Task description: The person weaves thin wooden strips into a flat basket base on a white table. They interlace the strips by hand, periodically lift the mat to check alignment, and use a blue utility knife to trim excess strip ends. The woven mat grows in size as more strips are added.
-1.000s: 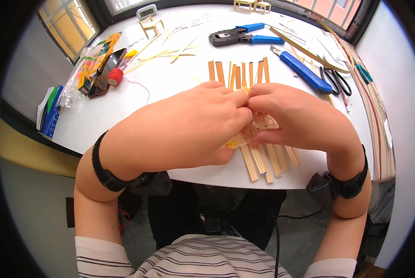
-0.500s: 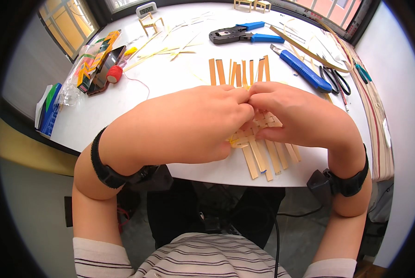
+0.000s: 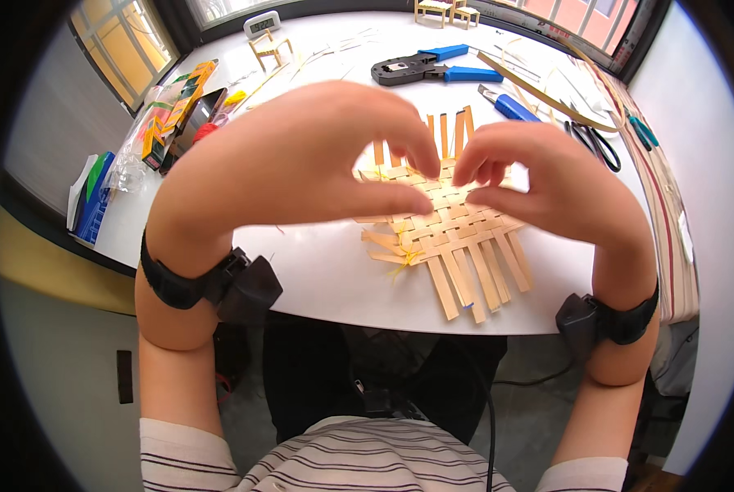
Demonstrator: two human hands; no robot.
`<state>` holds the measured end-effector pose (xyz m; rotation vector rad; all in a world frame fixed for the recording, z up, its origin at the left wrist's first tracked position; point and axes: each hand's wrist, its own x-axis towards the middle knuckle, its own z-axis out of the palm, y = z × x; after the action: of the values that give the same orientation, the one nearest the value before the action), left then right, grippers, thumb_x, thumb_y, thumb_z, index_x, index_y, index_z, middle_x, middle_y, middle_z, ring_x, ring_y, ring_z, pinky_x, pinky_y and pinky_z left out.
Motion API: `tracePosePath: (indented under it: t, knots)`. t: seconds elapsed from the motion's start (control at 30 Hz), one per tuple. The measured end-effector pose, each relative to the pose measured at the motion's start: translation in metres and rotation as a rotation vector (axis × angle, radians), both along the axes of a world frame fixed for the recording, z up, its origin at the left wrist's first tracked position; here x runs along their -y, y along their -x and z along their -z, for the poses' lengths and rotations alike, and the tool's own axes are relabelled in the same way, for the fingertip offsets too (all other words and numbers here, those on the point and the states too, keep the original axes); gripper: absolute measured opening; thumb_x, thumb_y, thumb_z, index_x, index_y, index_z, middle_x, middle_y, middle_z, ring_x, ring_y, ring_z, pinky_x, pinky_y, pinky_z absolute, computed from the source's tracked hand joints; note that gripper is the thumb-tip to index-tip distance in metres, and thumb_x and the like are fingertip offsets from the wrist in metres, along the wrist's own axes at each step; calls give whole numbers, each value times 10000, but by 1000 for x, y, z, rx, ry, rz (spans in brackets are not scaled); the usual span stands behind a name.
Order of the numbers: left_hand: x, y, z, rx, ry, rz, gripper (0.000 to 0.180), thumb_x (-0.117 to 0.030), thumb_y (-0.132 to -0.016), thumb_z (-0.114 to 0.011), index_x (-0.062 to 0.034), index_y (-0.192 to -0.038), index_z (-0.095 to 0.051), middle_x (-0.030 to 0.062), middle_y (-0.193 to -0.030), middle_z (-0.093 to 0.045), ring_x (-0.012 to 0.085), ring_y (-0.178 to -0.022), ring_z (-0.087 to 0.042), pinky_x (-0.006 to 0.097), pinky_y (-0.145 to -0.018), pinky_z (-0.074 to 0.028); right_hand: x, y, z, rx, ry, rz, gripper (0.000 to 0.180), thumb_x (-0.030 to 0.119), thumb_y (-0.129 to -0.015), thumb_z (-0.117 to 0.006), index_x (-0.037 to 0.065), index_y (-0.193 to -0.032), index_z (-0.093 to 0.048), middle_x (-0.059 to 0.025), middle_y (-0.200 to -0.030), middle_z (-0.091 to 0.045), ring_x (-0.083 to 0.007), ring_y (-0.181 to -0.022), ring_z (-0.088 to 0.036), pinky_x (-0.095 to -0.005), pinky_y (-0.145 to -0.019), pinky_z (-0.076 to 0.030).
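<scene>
A mat woven from flat bamboo strips (image 3: 455, 228) lies on the white table in front of me, with loose strip ends sticking out around it. Yellow thread (image 3: 406, 257) is knotted at its near left corner, its tails loose. My left hand (image 3: 342, 156) hovers over the mat's left part, thumb and fingers apart, nothing visible between them. Over the right part is my right hand (image 3: 543, 176), its fingers curled and the thumb held away from them. Both hands hide portions of the far side of the weave.
Beyond the mat lie a crimping tool (image 3: 420, 67) with blue handles, a blue utility knife (image 3: 510, 104) and black scissors (image 3: 594, 143). Tiny bamboo chairs (image 3: 268, 49) and a clock (image 3: 260, 22) stand farther back. Boxes (image 3: 178, 111) and plastic wrap are at left.
My hands were together with fingers pinched at the mat's far edge; now they have parted and lifted, uncovering the middle of the weave and the yellow knot.
</scene>
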<state>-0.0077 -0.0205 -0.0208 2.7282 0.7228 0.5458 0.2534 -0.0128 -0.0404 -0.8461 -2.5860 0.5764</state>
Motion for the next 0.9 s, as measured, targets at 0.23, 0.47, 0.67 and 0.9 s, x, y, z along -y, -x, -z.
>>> tracePosePath:
  t: [0.23, 0.47, 0.67, 0.9]
  knots:
    - [-11, 7, 9, -84, -200, -139, 175, -154, -847, -763, -52, -987, -737, 87, -959, -722, 275, -893, -676, 362, -810, -526, -12, -11, 4, 56, -87, 153, 93, 42, -860, -739, 16, -933, -687, -58, -863, -687, -169, -796, -656, -294, -760, -546]
    - [-23, 0, 15, -30, -70, -32, 119, -88, -850, -744, -45, -961, -758, 85, -942, -727, 253, -882, -678, 343, -800, -534, -16, -12, 3, 116, 4, 223, 107, 69, -870, -742, 8, -938, -688, -65, -866, -697, -174, -814, -666, -296, -776, -546]
    - [-16, -5, 20, -111, 0, -15, 152, -89, -853, -732, -61, -998, -764, 73, -982, -731, 248, -918, -674, 359, -842, -528, -18, -13, 0, 177, 0, 249, 142, 96, -878, -743, 2, -976, -702, -78, -878, -711, -172, -811, -668, -295, -782, -547]
    - [-15, -5, 28, -170, -16, -24, 182, -143, -879, -724, -60, -1036, -759, 71, -1019, -731, 259, -950, -671, 367, -853, -525, -9, -6, -10, 303, 116, 309, 159, 113, -911, -708, -4, -1018, -695, -97, -886, -731, -170, -820, -695, -296, -780, -558]
